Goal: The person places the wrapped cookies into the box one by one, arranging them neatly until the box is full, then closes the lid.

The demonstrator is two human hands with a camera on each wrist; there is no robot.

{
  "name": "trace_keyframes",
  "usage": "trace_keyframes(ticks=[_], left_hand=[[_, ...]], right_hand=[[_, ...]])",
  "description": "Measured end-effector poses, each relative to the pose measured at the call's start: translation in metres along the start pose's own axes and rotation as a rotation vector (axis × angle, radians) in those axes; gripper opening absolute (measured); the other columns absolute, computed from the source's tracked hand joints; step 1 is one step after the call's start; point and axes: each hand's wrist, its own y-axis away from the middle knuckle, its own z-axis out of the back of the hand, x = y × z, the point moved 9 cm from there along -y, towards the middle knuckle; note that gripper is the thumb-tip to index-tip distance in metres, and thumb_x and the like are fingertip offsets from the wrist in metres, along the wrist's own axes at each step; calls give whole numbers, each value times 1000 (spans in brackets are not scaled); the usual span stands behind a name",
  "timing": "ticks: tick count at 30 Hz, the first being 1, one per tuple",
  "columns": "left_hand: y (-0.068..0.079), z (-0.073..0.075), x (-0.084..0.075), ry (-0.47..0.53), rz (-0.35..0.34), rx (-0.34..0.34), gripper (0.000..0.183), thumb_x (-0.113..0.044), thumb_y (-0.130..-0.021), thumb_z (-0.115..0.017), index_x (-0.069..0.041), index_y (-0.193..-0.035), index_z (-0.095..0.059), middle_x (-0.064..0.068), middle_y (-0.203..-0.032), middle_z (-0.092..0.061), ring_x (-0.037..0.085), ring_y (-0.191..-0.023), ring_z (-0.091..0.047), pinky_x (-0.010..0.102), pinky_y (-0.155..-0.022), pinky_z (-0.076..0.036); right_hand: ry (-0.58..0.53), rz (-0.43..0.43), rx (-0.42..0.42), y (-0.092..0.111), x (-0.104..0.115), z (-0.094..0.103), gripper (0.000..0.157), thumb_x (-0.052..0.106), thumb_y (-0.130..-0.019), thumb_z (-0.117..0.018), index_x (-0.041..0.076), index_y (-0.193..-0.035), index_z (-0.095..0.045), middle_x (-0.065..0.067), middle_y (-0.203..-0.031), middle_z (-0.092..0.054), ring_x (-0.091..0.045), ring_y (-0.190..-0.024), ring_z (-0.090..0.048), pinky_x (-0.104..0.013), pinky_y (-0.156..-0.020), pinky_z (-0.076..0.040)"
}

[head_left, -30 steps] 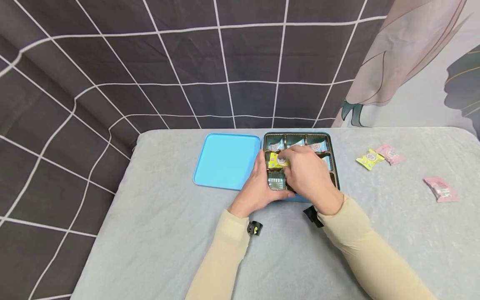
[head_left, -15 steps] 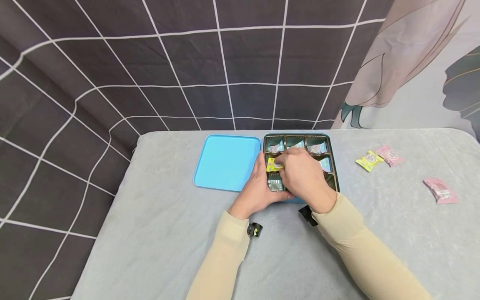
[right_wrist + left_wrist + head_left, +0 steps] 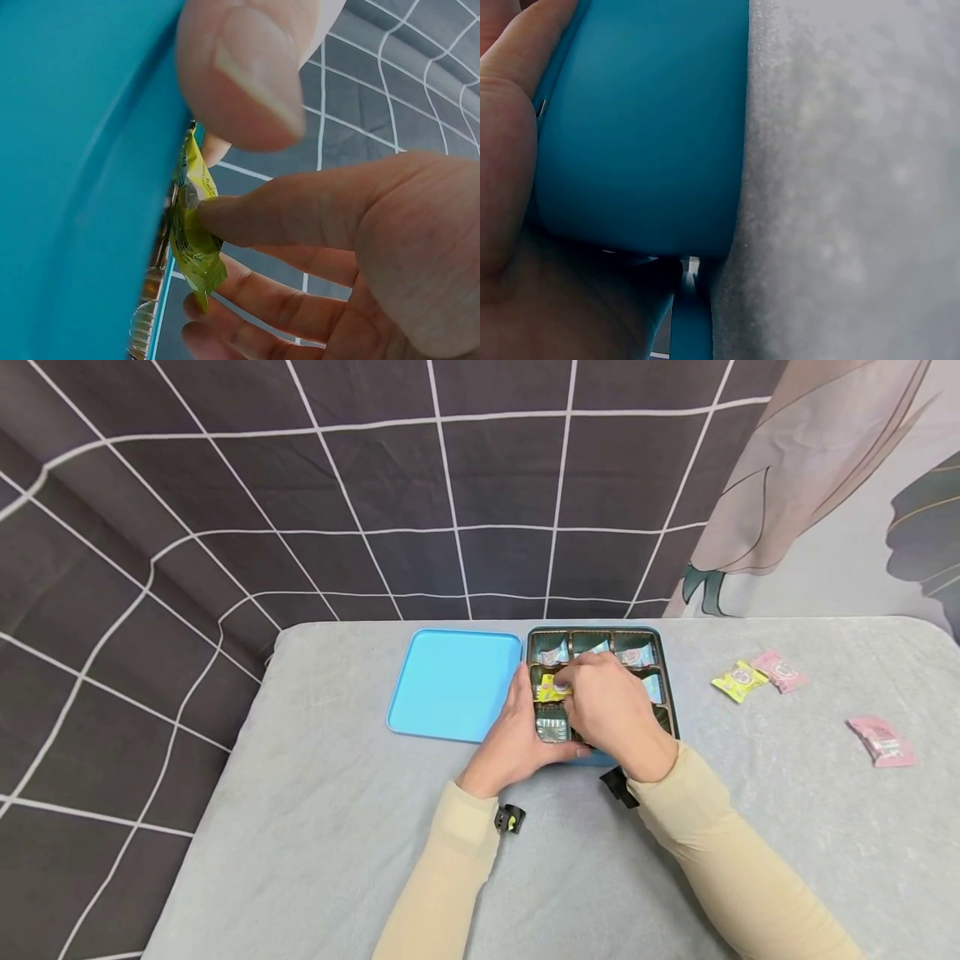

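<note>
A blue box (image 3: pixel 597 759) with a dark divided tray sits near the table's back edge. My left hand (image 3: pixel 512 739) holds its near left corner, fingers along the left side and thumb along the front. Over the tray, my right hand (image 3: pixel 611 706) pinches a yellow wrapped candy (image 3: pixel 550 688) at the middle-row left compartment. In the right wrist view the thumb lies on the candy's wrapper (image 3: pixel 196 236). Blue wrapped candies (image 3: pixel 636 655) lie in the back row, and another (image 3: pixel 652 687) at the middle row's right. My right hand hides the tray's centre.
The light blue lid (image 3: pixel 453 683) lies flat just left of the box. On the grey cloth (image 3: pixel 300 827) to the right are a yellow candy (image 3: pixel 739 681), a pink candy (image 3: pixel 780 671) touching it, and another pink candy (image 3: pixel 882 742) farther right. A dark gridded curtain (image 3: pixel 397 477) hangs behind.
My right hand has shifted slightly left and nearer to me with the yellow candy, staying over the same compartment. My left hand stays on the box corner.
</note>
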Motion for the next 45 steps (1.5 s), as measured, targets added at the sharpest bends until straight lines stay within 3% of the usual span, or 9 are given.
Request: trace_keyframes(ticks=[19, 27, 34, 45], left_hand=[[0, -2, 1, -16, 24, 22, 141, -55, -71, -88, -11, -161, 12, 10, -169, 10, 20, -153, -7, 38, -118, -28], [1, -1, 0, -4, 22, 25, 140, -53, -72, -88, -11, -160, 13, 10, -169, 10, 19, -153, -6, 38, -118, -26], [1, -1, 1, -6, 20, 29, 139, -53, -73, -87, -12, -160, 13, 9, -168, 11, 18, -153, -3, 37, -119, -26], [0, -1, 1, -26, 7, 17, 140, -54, -72, -88, -10, -161, 10, 10, -169, 9, 18, -153, -4, 36, -118, -27]], right_hand=[[-28, -36, 53, -14, -1, -14, 37, -9, -82, -53, 1, -107, -78, -16, -114, -70, -41, -113, -58, -49, -80, -57], [-44, 88, 27, -23, 8, -17, 31, -12, -79, -54, -7, -101, -76, -18, -100, -74, -36, -102, -65, -48, -99, -43], [-25, 164, 32, -25, 15, -23, 28, -13, -78, -55, -8, -95, -77, -18, -94, -74, -38, -98, -66, -49, -101, -43], [38, 256, 67, -21, 23, -28, 27, -12, -82, -58, -7, -102, -76, -18, -93, -71, -36, -96, -64, -47, -99, -45]])
